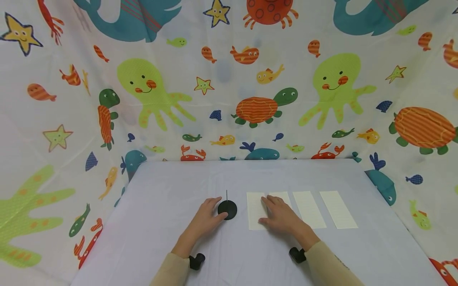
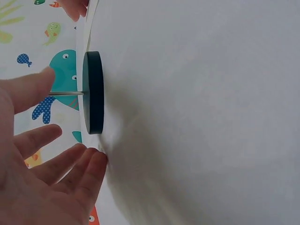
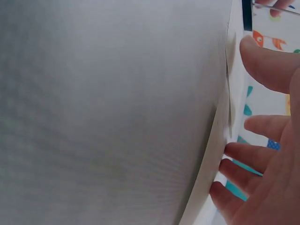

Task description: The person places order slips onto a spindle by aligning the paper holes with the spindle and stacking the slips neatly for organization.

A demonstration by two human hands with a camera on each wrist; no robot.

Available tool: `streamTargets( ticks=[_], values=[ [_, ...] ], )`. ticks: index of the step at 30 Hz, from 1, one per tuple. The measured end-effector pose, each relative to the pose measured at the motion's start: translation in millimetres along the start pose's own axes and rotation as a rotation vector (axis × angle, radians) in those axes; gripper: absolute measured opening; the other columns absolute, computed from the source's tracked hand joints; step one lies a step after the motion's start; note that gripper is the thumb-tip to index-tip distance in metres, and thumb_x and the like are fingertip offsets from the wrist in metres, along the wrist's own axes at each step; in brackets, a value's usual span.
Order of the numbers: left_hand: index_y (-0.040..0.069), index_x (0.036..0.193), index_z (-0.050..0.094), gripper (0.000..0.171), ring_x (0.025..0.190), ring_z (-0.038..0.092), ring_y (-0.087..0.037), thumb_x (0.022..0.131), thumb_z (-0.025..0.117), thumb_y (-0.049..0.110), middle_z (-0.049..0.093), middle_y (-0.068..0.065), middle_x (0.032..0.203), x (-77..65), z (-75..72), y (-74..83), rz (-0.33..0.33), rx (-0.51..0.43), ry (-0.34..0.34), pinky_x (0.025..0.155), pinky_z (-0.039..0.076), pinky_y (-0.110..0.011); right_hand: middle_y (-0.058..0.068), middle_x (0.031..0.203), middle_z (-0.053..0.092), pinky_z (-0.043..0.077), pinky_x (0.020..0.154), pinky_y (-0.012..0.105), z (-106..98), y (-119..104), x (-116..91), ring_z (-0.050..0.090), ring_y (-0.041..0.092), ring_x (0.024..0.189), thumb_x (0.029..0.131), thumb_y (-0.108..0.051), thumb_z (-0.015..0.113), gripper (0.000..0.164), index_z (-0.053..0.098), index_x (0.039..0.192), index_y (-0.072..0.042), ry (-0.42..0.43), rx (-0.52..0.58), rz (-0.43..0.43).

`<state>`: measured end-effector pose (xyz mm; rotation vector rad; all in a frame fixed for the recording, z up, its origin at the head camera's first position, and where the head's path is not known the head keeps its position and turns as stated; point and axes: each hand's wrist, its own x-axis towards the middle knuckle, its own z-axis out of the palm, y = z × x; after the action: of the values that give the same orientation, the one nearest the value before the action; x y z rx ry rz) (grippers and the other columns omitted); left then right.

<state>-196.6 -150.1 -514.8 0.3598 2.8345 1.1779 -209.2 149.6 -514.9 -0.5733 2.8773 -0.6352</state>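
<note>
A paper spike [image 1: 227, 209], with a round black base and a thin upright metal rod, stands on the white table. My left hand [image 1: 206, 216] is beside its left edge, fingers apart and thumb near the base's front; in the left wrist view the rod [image 2: 68, 93] points towards the thumb. Just right of the spike lies a cream paper slip [image 1: 255, 212]. My right hand [image 1: 282, 218] reaches over that slip and a second slip [image 1: 284, 196], partly hiding both. Its fingers are spread and loosely bent, with fingertips [image 3: 229, 149] right at the paper.
Two more faintly ruled slips, a third one [image 1: 309, 210] and a fourth one [image 1: 338, 210], lie in a row to the right. White cloth covers the table [image 1: 143, 230]. Behind it hangs a curtain [image 1: 214, 79] printed with sea animals. Black wrist cameras sit below both hands.
</note>
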Motion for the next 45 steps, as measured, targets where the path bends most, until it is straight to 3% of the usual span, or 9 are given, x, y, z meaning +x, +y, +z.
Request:
streamTargets(
  ticks=[5, 18, 28, 45],
  values=[
    [0.002, 0.141, 0.056, 0.058, 0.117, 0.056, -0.032, 0.093, 0.073, 0.029, 0.058, -0.018, 0.135, 4.5, 4.1, -0.8, -0.011, -0.025, 0.009, 0.102, 0.045, -0.052, 0.023, 0.153, 0.042, 0.035, 0.112, 0.055, 1.2, 1.4, 0.8, 0.038, 0.04, 0.141, 0.09, -0.04, 0.076, 0.078, 0.046, 0.15, -0.001, -0.009, -0.009, -0.016],
    [-0.005, 0.127, 0.066, 0.045, 0.121, 0.056, -0.04, 0.087, 0.078, 0.013, 0.062, -0.021, 0.126, 10.0, 7.5, -2.1, 0.016, 0.001, 0.001, 0.103, 0.045, -0.054, 0.024, 0.154, 0.04, 0.034, 0.112, 0.055, -1.7, -5.7, 2.6, 0.035, 0.041, 0.142, 0.088, -0.038, 0.078, 0.073, 0.053, 0.144, 0.001, -0.05, -0.039, 0.004],
    [-0.004, 0.125, 0.068, 0.044, 0.112, 0.061, -0.035, 0.086, 0.08, 0.013, 0.063, -0.019, 0.126, 14.5, 11.4, -1.7, 0.007, 0.012, 0.01, 0.097, 0.049, -0.05, 0.023, 0.153, 0.042, 0.037, 0.111, 0.055, -1.3, -8.0, 3.7, 0.036, 0.041, 0.141, 0.086, -0.038, 0.08, 0.072, 0.055, 0.143, 0.0, -0.053, -0.065, 0.052],
    [-0.003, 0.125, 0.068, 0.045, 0.107, 0.062, -0.032, 0.085, 0.081, 0.013, 0.063, -0.019, 0.127, 14.2, 8.5, -1.1, -0.016, -0.012, 0.022, 0.093, 0.051, -0.049, 0.028, 0.149, 0.045, 0.034, 0.111, 0.058, 2.5, -14.7, 3.0, 0.032, 0.049, 0.142, 0.087, -0.03, 0.081, 0.061, 0.061, 0.135, 0.003, -0.005, -0.106, 0.002]
  ],
)
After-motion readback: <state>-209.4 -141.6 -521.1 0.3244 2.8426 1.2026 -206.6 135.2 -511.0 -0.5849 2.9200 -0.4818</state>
